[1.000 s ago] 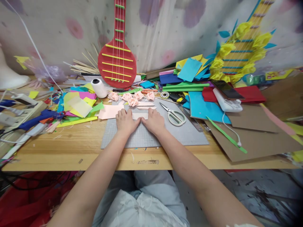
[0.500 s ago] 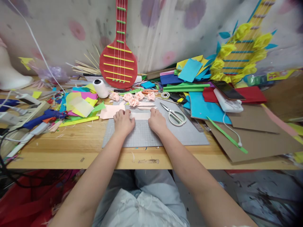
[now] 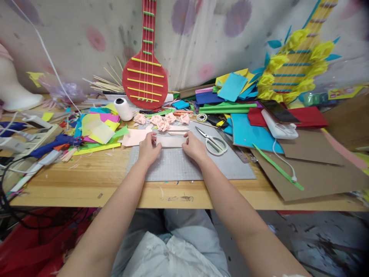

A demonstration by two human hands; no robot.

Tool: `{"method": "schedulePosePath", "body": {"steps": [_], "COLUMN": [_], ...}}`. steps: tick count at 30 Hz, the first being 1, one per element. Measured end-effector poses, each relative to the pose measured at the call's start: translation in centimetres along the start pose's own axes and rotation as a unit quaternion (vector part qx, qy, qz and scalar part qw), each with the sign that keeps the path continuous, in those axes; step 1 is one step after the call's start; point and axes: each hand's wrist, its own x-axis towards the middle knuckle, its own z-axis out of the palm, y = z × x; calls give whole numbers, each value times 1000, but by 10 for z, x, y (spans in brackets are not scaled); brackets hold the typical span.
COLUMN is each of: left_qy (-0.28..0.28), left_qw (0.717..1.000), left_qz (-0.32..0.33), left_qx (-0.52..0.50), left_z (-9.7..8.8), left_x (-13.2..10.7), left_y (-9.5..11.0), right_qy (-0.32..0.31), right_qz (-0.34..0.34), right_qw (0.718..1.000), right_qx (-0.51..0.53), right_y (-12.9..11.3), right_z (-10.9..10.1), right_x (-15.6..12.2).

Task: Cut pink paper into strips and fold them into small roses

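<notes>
Between my two hands a pale pink paper strip is stretched over the grey cutting mat. My left hand pinches its left end, and my right hand grips the right end. Just behind the strip lie several pink paper flowers and thin pink paper pieces. A wider pink paper sheet sits left of my left hand. Scissors with pale handles rest on the mat to the right of my right hand.
A white thread spool stands behind the mat, near a red paper lute. At left lie coloured scraps, a blue glue gun and a power strip. Brown cardboard, blue sheets and a white power bank are at right.
The strip's ends have come up in my fingers; earlier my hands lay flatter on it at the mat. The camera view has shifted slightly.
</notes>
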Motion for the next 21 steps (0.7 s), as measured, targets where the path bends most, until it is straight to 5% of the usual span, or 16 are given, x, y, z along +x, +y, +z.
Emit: {"method": "schedulePosePath", "body": {"steps": [9, 17, 21], "left_qy": [-26, 0, -37], "left_qw": [998, 990, 990], "left_qz": [28, -30, -33], "left_qx": [-47, -140, -129], "left_z": [3, 1, 2], "left_x": [0, 3, 3], "left_y": [-5, -4, -8], "right_qy": [-14, 14, 34], "right_qz": [-73, -182, -231], "right_qw": [989, 966, 947], "right_qx": [129, 184, 222], "right_y": [6, 4, 3], "right_z": [8, 13, 11], "right_x": [7, 11, 10]}}
